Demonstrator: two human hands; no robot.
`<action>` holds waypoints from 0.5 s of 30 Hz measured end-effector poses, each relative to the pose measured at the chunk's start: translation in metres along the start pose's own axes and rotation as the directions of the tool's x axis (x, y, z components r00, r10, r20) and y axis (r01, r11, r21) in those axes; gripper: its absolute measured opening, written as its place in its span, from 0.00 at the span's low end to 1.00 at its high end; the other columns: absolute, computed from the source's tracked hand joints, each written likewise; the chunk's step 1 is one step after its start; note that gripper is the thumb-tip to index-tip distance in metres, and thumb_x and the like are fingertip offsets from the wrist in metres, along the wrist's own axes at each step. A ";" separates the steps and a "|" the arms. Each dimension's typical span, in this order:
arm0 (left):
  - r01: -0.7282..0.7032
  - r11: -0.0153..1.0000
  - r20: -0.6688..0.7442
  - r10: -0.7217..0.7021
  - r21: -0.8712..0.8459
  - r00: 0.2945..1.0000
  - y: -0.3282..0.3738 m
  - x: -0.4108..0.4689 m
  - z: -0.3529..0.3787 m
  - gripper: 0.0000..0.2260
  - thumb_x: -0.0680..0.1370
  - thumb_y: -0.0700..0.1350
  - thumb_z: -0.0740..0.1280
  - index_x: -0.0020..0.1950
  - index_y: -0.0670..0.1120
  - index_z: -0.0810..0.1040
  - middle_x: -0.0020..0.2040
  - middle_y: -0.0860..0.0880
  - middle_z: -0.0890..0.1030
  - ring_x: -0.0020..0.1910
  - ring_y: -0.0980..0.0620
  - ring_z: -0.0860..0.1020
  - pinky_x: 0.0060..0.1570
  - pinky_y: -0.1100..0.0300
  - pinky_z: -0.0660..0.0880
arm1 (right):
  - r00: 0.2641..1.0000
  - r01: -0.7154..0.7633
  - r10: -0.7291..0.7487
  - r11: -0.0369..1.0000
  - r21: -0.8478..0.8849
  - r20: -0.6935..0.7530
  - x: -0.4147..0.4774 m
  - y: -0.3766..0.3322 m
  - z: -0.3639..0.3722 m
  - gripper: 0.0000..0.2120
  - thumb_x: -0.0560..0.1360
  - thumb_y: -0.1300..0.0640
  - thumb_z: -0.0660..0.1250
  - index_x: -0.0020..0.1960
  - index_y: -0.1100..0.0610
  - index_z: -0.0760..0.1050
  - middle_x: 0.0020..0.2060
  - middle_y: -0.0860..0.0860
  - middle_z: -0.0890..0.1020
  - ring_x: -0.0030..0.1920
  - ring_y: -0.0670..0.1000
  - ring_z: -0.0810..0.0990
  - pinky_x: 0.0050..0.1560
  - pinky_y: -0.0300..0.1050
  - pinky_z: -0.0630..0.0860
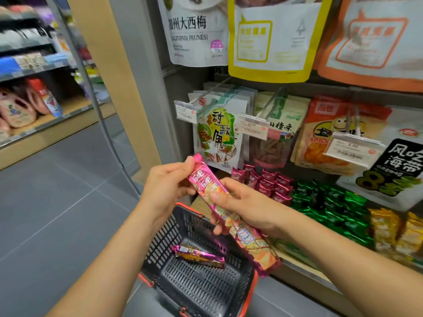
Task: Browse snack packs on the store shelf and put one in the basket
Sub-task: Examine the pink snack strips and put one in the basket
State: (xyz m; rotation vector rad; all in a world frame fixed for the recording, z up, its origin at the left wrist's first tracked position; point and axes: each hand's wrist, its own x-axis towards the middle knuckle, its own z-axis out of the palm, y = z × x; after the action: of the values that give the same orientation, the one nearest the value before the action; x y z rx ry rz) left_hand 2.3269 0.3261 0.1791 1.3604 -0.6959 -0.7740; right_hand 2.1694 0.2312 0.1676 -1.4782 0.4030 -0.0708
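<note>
Pinching long pink foil snack pack (247, 236) with left hand (167, 186), gripping with right hand (247, 207) over black plastic basket (163, 239); purple foil pack (198, 256) already inside; drop pending.

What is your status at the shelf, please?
Left hand pinches top end of pink snack pack; right hand grips its middle. Pack above basket. Purple pack lies inside; nothing blocking.

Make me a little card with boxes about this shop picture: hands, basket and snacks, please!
left hand: pinches the top end of the long pink snack pack
right hand: grips that pack at its middle
basket: black, red rim, below the hands
inside: one small pack lying on the bottom
for sale: pink packs, green packs, yellow packs side by side
</note>
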 end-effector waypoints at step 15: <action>-0.039 0.988 -0.134 0.019 -0.148 0.991 0.003 0.001 -0.020 0.14 0.81 0.43 0.62 0.39 0.41 0.82 0.33 0.47 0.81 0.30 0.56 0.76 0.28 0.68 0.71 | 0.997 -0.066 0.064 0.993 -0.093 -0.033 -0.034 -0.004 0.031 0.18 0.81 0.42 0.56 0.63 0.53 0.72 0.33 0.43 0.83 0.30 0.38 0.80 0.32 0.31 0.74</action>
State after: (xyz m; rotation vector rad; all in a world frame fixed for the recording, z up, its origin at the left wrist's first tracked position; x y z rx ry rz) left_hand 2.3435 0.3372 0.1804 1.2496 -0.5417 -0.6924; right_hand 2.1478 0.2704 0.1799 -1.5571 0.4839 -0.0222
